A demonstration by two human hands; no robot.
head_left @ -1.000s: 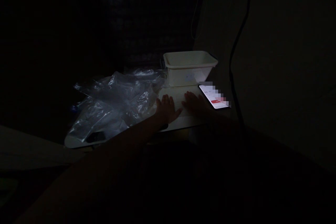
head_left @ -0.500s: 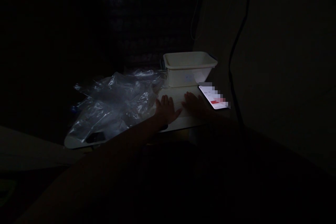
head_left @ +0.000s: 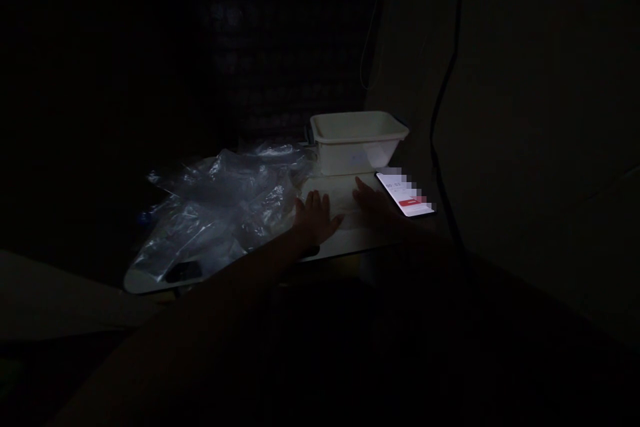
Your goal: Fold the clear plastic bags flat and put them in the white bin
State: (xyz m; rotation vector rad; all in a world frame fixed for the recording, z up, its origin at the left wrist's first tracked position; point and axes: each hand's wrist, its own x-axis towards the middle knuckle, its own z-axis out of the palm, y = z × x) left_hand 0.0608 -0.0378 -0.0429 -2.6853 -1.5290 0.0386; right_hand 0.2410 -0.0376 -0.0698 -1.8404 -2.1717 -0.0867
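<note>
The scene is very dark. My left hand [head_left: 316, 219] lies palm down with its fingers apart on a pale tabletop [head_left: 345, 243], just right of a heap of crumpled clear plastic bags [head_left: 220, 197]. To its right, my right hand [head_left: 373, 202] is also low over the table, fingers stretched forward and holding nothing; shadow hides part of it. A lit phone [head_left: 406, 197] lies beside the right hand. Something pale and flat [head_left: 337, 197] is under or between the hands, too dim to name.
A white plastic tub [head_left: 357, 153] with dark handles stands at the back of the table. A dark cable [head_left: 440, 100] hangs down at the right along the wall. A dark, rounded patch [head_left: 184, 271] shows at the table's front left.
The view has tilted slightly, so everything sits lower. My right hand has shifted a little to the right, away from the left hand. The digits on the phone's screen have changed.
</note>
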